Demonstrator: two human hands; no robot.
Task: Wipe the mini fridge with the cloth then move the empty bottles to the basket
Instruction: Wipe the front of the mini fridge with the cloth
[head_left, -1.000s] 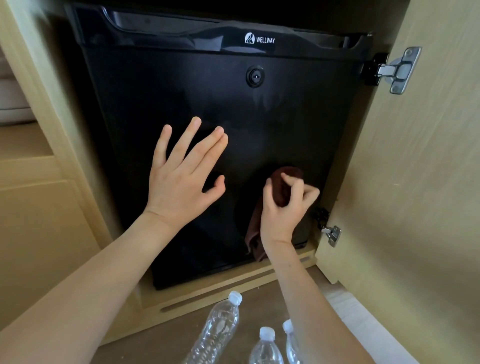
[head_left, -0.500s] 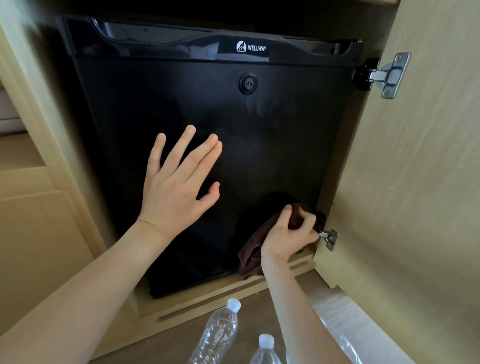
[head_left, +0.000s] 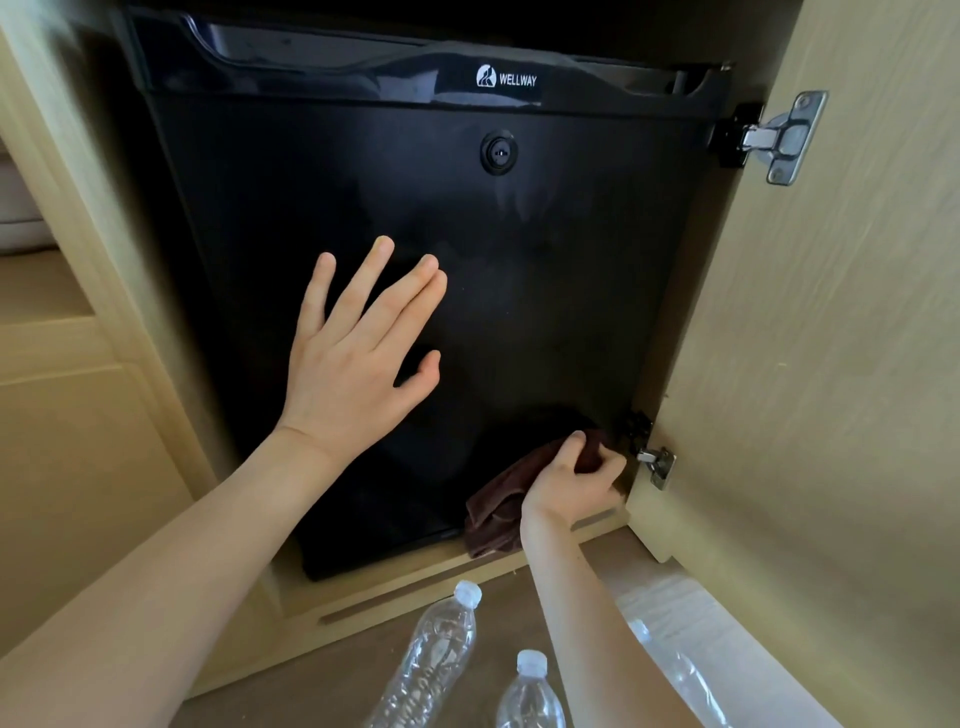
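mini fridge (head_left: 545, 270): black, door shut, set inside a light wood cabinet; white "wellway" label (head_left: 506, 79) at 12 o'clock on its top band, round keyhole lock (head_left: 498, 151) just below. cloth (head_left: 498, 506): dark brown, bunched, pressed to the door's lower corner at 5 o'clock, its tail hanging to the cabinet sill. right hand (head_left: 574, 486): fingers curled tight around the cloth. left hand (head_left: 358, 358): flat on the door near centre, fingers spread wide, holding nothing. cabinet door (head_left: 831, 364): swung wide at 3 o'clock, two metal hinges, upper hinge (head_left: 779, 136), lower hinge (head_left: 657, 465) just beside the cloth. bottles: three clear plastic, white caps, on the floor at 6 o'clock; leftmost bottle (head_left: 441, 660), middle bottle (head_left: 530, 696), rightmost bottle (head_left: 685, 675) partly behind the right forearm.
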